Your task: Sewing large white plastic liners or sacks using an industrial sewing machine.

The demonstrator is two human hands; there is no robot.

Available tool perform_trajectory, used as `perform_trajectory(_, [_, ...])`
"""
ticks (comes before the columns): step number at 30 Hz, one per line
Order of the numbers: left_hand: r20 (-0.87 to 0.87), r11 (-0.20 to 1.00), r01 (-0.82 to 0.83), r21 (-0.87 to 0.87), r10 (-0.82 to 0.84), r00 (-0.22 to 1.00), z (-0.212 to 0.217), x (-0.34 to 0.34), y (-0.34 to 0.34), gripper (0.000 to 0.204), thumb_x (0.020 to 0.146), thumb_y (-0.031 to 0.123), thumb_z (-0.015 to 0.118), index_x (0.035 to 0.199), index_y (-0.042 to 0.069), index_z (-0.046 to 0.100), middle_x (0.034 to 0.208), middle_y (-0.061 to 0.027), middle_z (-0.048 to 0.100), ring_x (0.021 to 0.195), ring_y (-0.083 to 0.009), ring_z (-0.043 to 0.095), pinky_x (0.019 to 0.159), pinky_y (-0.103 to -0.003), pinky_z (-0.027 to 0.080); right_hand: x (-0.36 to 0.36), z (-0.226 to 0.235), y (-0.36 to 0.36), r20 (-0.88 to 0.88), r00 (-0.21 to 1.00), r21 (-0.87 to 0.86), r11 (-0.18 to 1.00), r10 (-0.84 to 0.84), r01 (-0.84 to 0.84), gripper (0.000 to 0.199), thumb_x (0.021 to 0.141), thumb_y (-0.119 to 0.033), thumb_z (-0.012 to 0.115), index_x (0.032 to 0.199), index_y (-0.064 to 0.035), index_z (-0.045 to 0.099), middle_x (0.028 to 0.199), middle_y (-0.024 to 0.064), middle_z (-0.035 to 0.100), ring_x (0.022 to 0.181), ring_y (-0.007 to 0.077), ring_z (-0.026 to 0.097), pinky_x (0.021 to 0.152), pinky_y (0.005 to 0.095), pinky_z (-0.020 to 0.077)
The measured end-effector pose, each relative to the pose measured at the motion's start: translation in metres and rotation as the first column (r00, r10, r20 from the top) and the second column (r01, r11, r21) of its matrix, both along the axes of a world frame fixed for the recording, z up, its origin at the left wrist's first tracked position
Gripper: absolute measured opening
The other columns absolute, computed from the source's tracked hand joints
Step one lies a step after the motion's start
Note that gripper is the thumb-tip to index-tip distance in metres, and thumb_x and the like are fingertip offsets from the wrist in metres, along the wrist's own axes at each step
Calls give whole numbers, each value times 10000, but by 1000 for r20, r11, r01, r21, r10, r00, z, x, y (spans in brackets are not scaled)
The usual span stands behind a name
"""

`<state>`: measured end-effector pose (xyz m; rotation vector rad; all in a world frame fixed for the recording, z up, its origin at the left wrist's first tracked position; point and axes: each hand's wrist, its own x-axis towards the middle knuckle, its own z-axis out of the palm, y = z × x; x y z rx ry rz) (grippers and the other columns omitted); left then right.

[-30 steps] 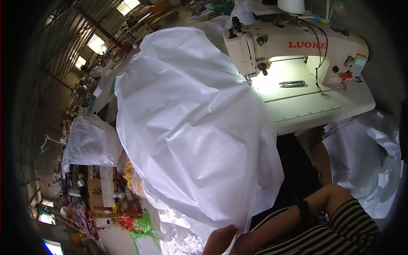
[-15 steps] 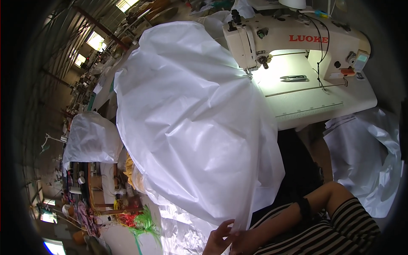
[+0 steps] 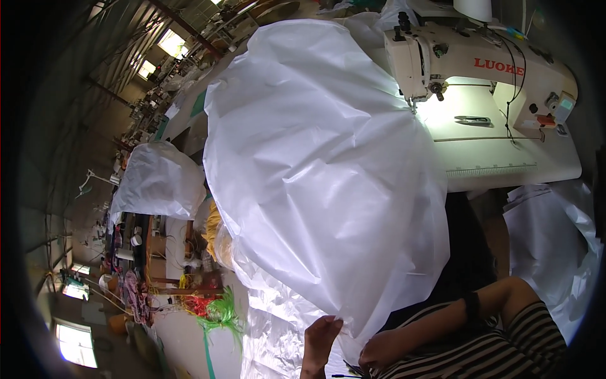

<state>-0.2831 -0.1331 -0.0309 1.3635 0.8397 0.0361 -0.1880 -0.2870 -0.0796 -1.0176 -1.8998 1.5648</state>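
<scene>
Head view: The left hand [image 3: 322, 333] pinches the lower edge of a white sheet [image 3: 328, 170] spread left of a sewing machine [image 3: 461, 60]; the right hand [image 3: 380, 349] curls nearby, its grip unclear.

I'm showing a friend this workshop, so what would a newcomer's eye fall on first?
Most likely the big, creased white sheet, spread across the middle of the view and reaching up to the sewing machine at upper right, whose bed is brightly lit. At the bottom, the left hand and right hand are at the sheet's lower end. At lower left, a tangle of bright green strands stands out.
</scene>
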Motion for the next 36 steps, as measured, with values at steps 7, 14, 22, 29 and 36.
perform_trajectory(7, [177, 994, -105, -34, 109, 978, -1, 1, 3, 122, 890, -10, 693, 1007, 22, 692, 940, -16, 683, 860, -79, 599, 794, -216, 480, 16, 13, -7, 45, 998, -10, 999, -46, 46, 289, 974, -257, 499, 1175, -93, 626, 1012, 120, 690, 928, 299, 658, 844, 399, 498])
perform_trajectory(14, [153, 806, 70, 588, -196, 969, 12, 7, 21, 135, 864, -9, 693, 993, 29, 672, 873, -104, 672, 731, -166, 647, 615, -280, 488, 75, 60, -41, -19, 854, 9, 854, -519, 520, 246, 978, -276, 563, 1158, -121, 626, 987, 82, 704, 853, 262, 674, 735, 381, 510])
perform_trajectory(22, [274, 997, -41, 58, 23, 962, 18, 13, 33, 156, 932, 106, 670, 1061, 19, 675, 757, -76, 688, 636, -189, 686, 580, -300, 584, 64, -14, -68, 453, 563, 644, 690, -691, 329, 166, 810, -161, 642, 929, -46, 637, 937, 86, 625, 855, 225, 635, 718, 334, 506])
perform_trajectory(29, [424, 986, 63, 153, -123, 897, 49, 11, 16, 148, 934, 57, 637, 1048, -34, 658, 934, -138, 678, 836, -257, 701, 778, -382, 613, 60, -30, -38, 794, 428, 486, 873, -433, -19, 83, 782, -140, 630, 812, -68, 661, 787, 44, 621, 759, 194, 613, 677, 341, 435])
perform_trajectory(36, [291, 811, 267, 520, -463, 837, 73, 3, -27, 202, 899, -123, 575, 1053, -17, 652, 963, -80, 620, 793, -171, 667, 725, -280, 582, 7, 54, -71, 350, 826, 782, 623, -442, 1, 129, 918, -136, 617, 866, -21, 646, 922, 60, 628, 866, 173, 599, 735, 317, 499])
